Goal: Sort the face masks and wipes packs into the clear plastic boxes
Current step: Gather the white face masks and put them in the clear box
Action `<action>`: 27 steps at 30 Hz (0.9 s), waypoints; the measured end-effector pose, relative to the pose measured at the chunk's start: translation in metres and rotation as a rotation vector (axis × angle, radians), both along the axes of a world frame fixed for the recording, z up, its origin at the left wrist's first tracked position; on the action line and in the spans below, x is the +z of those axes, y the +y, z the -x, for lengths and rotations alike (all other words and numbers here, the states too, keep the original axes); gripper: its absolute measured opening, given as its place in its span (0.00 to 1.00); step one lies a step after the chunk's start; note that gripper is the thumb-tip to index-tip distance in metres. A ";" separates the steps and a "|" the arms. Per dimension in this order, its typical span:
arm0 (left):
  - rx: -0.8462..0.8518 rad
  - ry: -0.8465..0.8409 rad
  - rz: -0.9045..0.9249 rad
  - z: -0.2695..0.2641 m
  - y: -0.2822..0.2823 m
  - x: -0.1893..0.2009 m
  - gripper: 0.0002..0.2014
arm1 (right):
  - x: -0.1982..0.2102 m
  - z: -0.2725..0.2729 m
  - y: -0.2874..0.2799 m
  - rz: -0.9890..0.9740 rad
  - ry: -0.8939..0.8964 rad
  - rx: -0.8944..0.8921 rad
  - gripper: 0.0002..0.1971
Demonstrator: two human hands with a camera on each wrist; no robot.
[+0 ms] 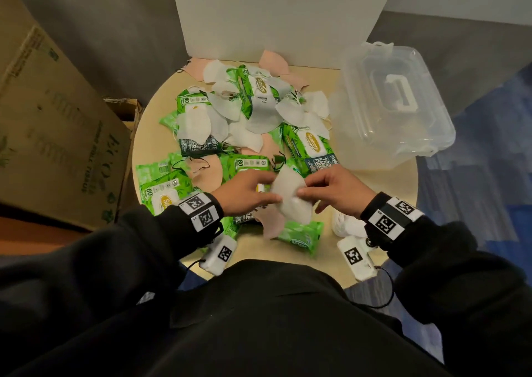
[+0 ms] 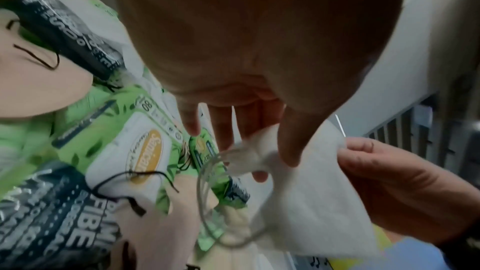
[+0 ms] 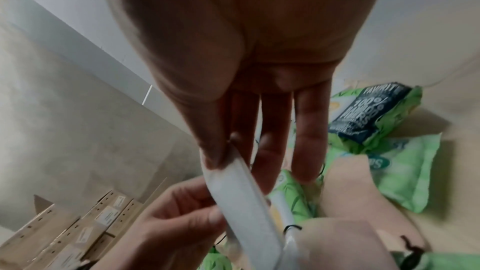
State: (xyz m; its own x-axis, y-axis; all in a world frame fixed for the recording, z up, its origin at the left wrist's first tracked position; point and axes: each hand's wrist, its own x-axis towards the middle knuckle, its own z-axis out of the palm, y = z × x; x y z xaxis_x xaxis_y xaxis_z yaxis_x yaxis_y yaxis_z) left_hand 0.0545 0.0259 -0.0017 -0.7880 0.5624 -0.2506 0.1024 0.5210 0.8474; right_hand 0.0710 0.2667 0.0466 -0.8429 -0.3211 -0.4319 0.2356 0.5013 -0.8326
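A white face mask is held up over the near part of the pile, with both hands on it. My left hand pinches its left side between thumb and fingers; the left wrist view shows that pinch on the bunched mask, its ear loop hanging down. My right hand pinches the right edge, thumb against index finger, seen close in the right wrist view on the mask. Green wipes packs and white and pink masks lie heaped on the table. A clear plastic box with its lid on stands at the right.
The round beige table has a bare strip near its right edge. A large cardboard box stands close on the left. A white board rises behind the pile. A small white bundle lies by my right wrist.
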 end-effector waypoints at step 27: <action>0.102 -0.210 0.137 0.018 0.213 -0.045 0.04 | -0.092 -0.014 0.199 -0.592 -0.011 -0.283 0.17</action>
